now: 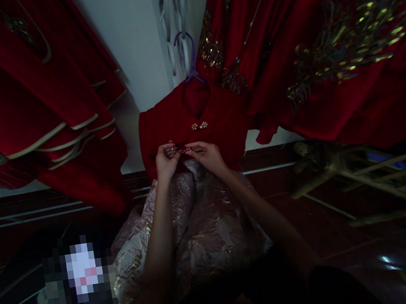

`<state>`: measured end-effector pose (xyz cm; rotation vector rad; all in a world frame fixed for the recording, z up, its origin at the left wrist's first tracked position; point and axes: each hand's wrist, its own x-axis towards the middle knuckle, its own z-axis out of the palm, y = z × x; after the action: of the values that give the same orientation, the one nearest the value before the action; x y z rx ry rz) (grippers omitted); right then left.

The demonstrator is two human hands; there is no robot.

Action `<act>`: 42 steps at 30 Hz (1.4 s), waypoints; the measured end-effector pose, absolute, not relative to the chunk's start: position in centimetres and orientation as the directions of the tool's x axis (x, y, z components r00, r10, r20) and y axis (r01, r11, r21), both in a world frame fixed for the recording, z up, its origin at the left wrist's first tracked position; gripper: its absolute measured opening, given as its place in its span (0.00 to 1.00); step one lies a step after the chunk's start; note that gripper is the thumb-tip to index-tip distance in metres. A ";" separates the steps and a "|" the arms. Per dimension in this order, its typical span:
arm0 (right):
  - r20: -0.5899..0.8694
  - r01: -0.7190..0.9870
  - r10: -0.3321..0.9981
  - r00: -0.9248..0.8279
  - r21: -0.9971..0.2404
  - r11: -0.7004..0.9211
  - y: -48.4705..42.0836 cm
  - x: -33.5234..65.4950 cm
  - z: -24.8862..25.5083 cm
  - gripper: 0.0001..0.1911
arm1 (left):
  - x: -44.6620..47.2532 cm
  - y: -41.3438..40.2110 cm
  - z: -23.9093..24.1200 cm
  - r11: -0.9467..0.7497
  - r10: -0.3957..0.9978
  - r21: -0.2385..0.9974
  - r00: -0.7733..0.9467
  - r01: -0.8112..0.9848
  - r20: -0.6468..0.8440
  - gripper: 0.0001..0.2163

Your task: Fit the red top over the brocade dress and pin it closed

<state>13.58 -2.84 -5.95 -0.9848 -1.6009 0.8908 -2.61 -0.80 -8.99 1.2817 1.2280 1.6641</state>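
Observation:
A red sleeveless top (164,122) hangs in front of me on a purple hanger (193,66). Below its V-neck sits a small beaded clasp (199,126). Under the top spreads a pale, shiny brocade skirt (210,227). My left hand (167,160) has its fingers closed in a pinch at the lower front of the top. Close beside it, almost touching, my right hand (206,155) pinches the same spot from the right. Fingertips and dim light hide the exact part of the top between them; it may be a small fastening.
Red garments (44,84) with pale trim hang on the left. More red garments with gold sequins (356,32) hang on the right. A white chain-like hanging strip (178,18) holds the hanger. At lower right stands a wooden rack (374,177); a blurred-out patch (83,271) lies lower left.

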 end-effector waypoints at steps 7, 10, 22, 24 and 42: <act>0.443 0.207 0.886 -0.140 -0.862 0.463 -0.6 11.6 -5.7 0.10 | -2.8 -1.4 -7.9 -0.281 0.935 0.957 -0.247 -0.070 0.256 0.15; 0.467 0.251 0.872 -0.145 -0.835 0.489 -1.0 11.4 -5.2 0.09 | -2.8 -1.6 -7.8 -0.295 0.931 0.952 -0.247 -0.081 0.268 0.16; 0.503 0.303 0.853 -0.137 -0.799 0.520 -1.3 11.2 -5.2 0.11 | -2.6 -1.8 -7.6 -0.303 0.923 0.952 -0.260 -0.034 0.284 0.17; 0.506 0.295 0.855 -0.116 -0.804 0.516 -1.2 10.9 -5.3 0.11 | -2.8 -1.8 -7.7 -0.303 0.921 0.953 -0.261 -0.009 0.290 0.16; 0.561 0.370 0.819 -0.122 -0.740 0.562 -1.5 10.1 -6.3 0.12 | -2.5 -1.8 -8.5 -0.296 0.876 0.942 -0.349 0.158 0.333 0.14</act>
<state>10.08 -1.53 -6.28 -0.9952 -1.7210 0.5206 -2.53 -1.83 -8.46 1.3268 1.3961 1.6981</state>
